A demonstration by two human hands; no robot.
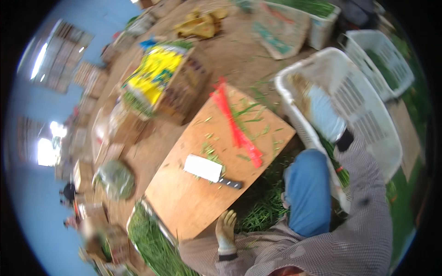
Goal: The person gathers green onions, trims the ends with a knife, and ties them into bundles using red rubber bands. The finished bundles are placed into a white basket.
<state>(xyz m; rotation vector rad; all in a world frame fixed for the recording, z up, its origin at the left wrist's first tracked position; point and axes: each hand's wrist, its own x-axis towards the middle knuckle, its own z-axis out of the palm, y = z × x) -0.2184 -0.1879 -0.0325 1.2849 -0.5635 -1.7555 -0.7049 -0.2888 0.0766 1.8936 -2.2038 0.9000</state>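
My left hand (226, 228), in a pale work glove, lies palm-side or back-side out by the near edge of the wooden board (179, 203); it holds nothing that I can see. My right hand (324, 109), in a white and tan glove, reaches into a white plastic basket (386, 141). Blur hides whether its fingers grip anything. Under my right forearm is a bundle of green stalks (342, 176) with a red tie. On the board rest a cleaver (203, 167) with a black handle, red plastic strips (234, 127) and scattered green trimmings (210, 151).
Loose greens (262, 210) lie below the board, near my knee (309, 189). A container of greens (148, 234) stands at its left. Beyond are a cardboard box (186, 86) with yellow packaging, a filled clear bag (115, 179) and another white basket (380, 65). A person is at upper right.
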